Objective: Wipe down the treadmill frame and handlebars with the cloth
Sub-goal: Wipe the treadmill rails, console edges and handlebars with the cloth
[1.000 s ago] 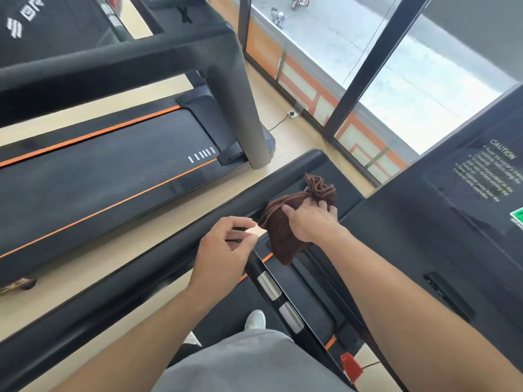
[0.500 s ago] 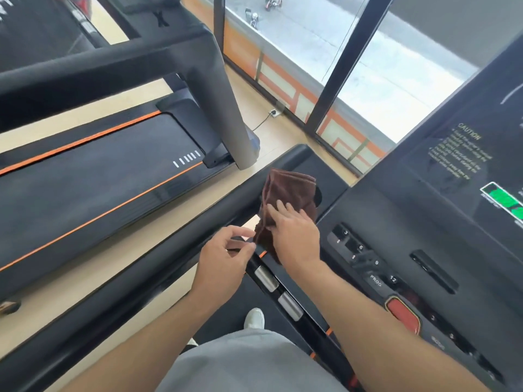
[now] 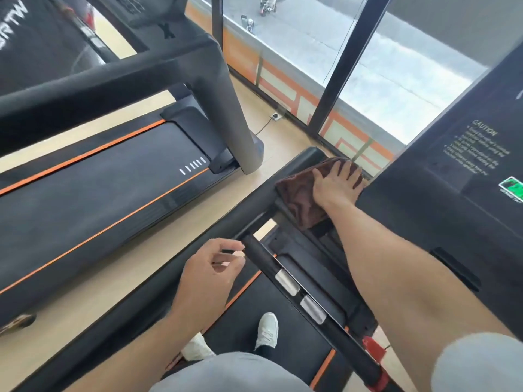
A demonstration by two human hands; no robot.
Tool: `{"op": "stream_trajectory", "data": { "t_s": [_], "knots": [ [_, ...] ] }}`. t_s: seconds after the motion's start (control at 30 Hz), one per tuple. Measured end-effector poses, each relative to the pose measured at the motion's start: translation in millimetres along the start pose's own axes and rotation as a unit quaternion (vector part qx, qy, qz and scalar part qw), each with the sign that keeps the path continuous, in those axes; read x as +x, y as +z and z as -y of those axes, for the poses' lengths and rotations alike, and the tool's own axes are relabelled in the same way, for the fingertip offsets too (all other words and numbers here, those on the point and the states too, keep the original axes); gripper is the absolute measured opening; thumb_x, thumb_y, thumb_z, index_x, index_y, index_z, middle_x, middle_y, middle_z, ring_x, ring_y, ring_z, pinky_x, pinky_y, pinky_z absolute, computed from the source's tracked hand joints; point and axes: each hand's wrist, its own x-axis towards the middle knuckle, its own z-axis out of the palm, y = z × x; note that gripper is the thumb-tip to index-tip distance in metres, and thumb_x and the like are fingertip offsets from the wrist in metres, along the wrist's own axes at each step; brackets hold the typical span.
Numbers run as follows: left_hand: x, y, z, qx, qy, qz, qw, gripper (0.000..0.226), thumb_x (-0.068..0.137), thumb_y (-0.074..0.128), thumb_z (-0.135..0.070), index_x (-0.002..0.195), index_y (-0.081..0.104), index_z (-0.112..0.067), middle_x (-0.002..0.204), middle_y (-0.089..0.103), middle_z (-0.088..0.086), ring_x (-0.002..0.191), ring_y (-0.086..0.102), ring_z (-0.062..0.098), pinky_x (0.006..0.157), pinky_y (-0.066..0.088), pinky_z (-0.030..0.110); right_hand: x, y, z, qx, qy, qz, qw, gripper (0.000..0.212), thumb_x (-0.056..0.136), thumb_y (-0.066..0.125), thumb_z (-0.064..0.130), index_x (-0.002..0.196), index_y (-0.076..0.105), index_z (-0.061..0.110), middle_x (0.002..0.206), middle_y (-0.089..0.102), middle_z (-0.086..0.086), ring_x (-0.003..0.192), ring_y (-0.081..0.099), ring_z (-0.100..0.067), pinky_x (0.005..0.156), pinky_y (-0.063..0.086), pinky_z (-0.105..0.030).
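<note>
Risk, head view: right hand (image 3: 336,184) lies flat with fingers spread on the brown cloth (image 3: 298,198) at the far end of the left handlebar (image 3: 175,258), pinching nothing, so the loose lower half draped over the frame could bunch or slide off mid-wipe. Left hand (image 3: 210,274) hovers half-curled and empty beside the inner grip bar (image 3: 285,281). Console (image 3: 452,199) crowds the cloth's right side; neighbouring treadmill (image 3: 93,188) sits left across the floor (image 3: 119,267).
</note>
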Motion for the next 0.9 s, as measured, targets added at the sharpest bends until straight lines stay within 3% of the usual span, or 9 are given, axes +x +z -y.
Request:
{"op": "stream_trajectory", "data": {
  "t_s": [0.13,0.27,0.4,0.5,0.6,0.67,0.73,0.8,0.9],
  "knots": [
    [1.1,-19.3,18.1,-0.011,-0.009,-0.027,1.0,0.018,0.09,0.072,-0.012,0.096,0.073,-0.029,0.091,0.075,-0.011,0.086,0.066,-0.008,0.067,0.043,0.001,-30.0,16.6,14.1,0.025,-0.053,-0.026,0.998,0.086,0.098,0.01,0.071,0.164,0.002,0.015,0.173,-0.004,-0.001,0.158,-0.013,-0.027,0.127,-0.007,-0.049],
    [-6.4,-19.8,36.4,0.005,-0.032,0.007,0.999,0.016,0.091,0.072,-0.013,0.095,0.073,-0.028,0.094,0.074,-0.008,0.082,0.066,-0.005,0.063,0.044,0.004,-83.1,38.2,19.4,0.017,-0.136,-0.06,0.989,0.094,0.093,0.018,0.081,0.164,0.015,0.02,0.172,0.013,0.002,0.155,0.016,-0.025,0.122,0.021,-0.05],
    [-23.3,-21.8,42.0,0.017,-0.038,0.009,0.999,0.013,0.092,0.07,-0.016,0.096,0.072,-0.028,0.089,0.073,-0.009,0.064,0.06,-0.008,0.056,0.042,0.006,-97.2,38.7,10.9,-0.011,-0.207,-0.122,0.971,0.062,0.102,0.039,0.063,0.15,0.047,0.024,0.157,0.047,-0.001,0.133,0.047,-0.032,0.107,0.037,-0.05],
    [-40.0,-24.1,47.4,0.016,-0.034,-0.005,0.999,0.014,0.093,0.07,-0.018,0.095,0.071,-0.032,0.088,0.073,-0.013,0.063,0.059,-0.009,0.059,0.041,0.005,-109.6,25.9,9.7,0.06,-0.214,-0.158,0.962,0.033,0.107,0.046,0.041,0.127,0.066,0.024,0.122,0.07,-0.008,0.111,0.059,-0.033,0.096,0.042,-0.045],
    [-59.5,-23.8,52.9,0.006,-0.044,-0.036,0.998,0.014,0.093,0.069,-0.019,0.093,0.071,-0.034,0.092,0.072,-0.015,0.082,0.062,-0.011,0.063,0.042,0.002,-133.3,14.0,9.7,0.165,-0.221,-0.08,0.958,0.036,0.105,0.043,0.051,0.122,0.063,0.026,0.113,0.07,-0.009,0.103,0.064,-0.036,0.092,0.051,-0.045],
    [-73.6,-20.5,56.8,-0.002,-0.051,-0.057,0.997,0.013,0.093,0.069,-0.02,0.093,0.071,-0.033,0.096,0.072,-0.017,0.086,0.062,-0.013,0.065,0.042,0.004,-154.2,21.8,8.5,0.144,-0.278,0.008,0.95,0.042,0.104,0.039,0.059,0.133,0.057,0.034,0.129,0.067,-0.005,0.117,0.061,-0.035,0.1,0.049,-0.048],
    [-87.1,-13.3,59.2,0.009,-0.048,-0.073,0.996,0.012,0.094,0.069,-0.021,0.094,0.071,-0.032,0.099,0.072,-0.02,0.087,0.062,-0.013,0.07,0.041,0.007,-178.6,48.9,1.8,0.05,-0.329,0.07,0.94,0.053,0.1,0.041,0.065,0.149,0.04,0.046,0.157,0.046,0.001,0.142,0.042,-0.033,0.112,0.037,-0.051],
    [-101.3,-3.2,59.4,0.021,-0.036,-0.084,0.996,0.012,0.093,0.069,-0.021,0.095,0.071,-0.033,0.101,0.072,-0.021,0.087,0.063,-0.011,0.072,0.042,0.007,-192.6,74.5,-6.7,-0.014,-0.348,0.042,0.936,0.064,0.097,0.05,0.06,0.155,0.024,0.05,0.167,0.028,0.004,0.147,0.035,-0.034,0.109,0.035,-0.055],
    [-127.2,14.1,56.3,0.042,-0.021,-0.076,0.996,0.011,0.094,0.069,-0.022,0.097,0.07,-0.032,0.101,0.07,-0.026,0.087,0.062,-0.012,0.069,0.042,0.003,-189.6,73.9,-11.1,-0.047,-0.37,0.017,0.928,0.07,0.091,0.056,0.038,0.154,0.028,0.049,0.164,0.033,0.007,0.126,0.057,-0.036,0.109,0.035,-0.058]
  ]
}}
